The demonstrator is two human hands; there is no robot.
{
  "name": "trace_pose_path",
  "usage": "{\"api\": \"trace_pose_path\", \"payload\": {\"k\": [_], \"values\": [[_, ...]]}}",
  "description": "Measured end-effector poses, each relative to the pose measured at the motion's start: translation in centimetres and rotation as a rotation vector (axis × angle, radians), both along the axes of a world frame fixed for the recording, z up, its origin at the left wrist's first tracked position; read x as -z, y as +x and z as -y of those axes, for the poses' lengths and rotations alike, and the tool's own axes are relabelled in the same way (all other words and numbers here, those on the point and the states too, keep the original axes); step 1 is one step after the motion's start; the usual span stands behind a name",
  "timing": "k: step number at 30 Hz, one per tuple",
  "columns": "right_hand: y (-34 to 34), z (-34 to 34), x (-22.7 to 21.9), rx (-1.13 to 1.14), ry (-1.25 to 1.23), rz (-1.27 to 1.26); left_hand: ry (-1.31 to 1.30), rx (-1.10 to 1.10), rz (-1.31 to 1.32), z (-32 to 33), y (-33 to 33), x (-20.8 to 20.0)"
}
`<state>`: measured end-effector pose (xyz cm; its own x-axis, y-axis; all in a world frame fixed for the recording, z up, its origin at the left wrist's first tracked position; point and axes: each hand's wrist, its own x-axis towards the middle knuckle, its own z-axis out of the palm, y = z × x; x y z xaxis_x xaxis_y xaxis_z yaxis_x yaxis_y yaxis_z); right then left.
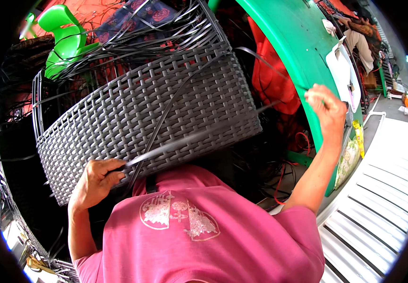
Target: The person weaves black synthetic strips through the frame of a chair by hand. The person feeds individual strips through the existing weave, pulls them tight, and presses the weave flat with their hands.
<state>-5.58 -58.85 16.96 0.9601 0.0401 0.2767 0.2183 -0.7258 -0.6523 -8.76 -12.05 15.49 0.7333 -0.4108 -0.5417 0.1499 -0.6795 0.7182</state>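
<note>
A dark grey woven panel (138,113) of flat plastic wicker leans across in front of me, slightly tilted. At its lower left edge my left hand (101,181) pinches a flat plastic strip (180,141) between thumb and fingers. This strip, smeared by motion, slants up over the weave toward the right. My right hand (327,107) is raised at the right, fingers closed round the strip's far part, which is thin and blurred there. Another loose strip (166,111) hangs down across the panel. Many unwoven strips (180,40) fan out from the panel's upper edge.
On the right stands a green table (303,42) with a curved edge, its rim close to my right hand. Red material (272,75) hangs between panel and table. A bright green plastic chair (64,40) is at upper left. White slats (378,188) lie at lower right.
</note>
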Motion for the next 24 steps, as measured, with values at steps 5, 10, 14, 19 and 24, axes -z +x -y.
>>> {"api": "trace_pose_path", "payload": {"k": [5,10,14,19,24], "values": [[-2.6,-5.6,-0.6,-0.475,0.32,-0.11,-0.347,-0.107,0.221,1.6,3.5,0.2],[-0.3,-15.0,0.2,-0.606,0.072,0.238,-0.475,-0.113,-0.056,11.1,11.0,0.6],[1.1,-20.5,3.2,-0.609,-0.052,0.377,-0.579,-0.117,-0.509,17.7,15.2,3.5],[4.9,-15.2,6.2,-0.032,0.071,0.513,-0.411,-0.091,-0.323,16.5,18.8,5.9],[10.3,-7.4,12.8,0.315,0.263,-0.034,-0.384,-0.076,-0.171,15.0,19.3,7.4]]}}
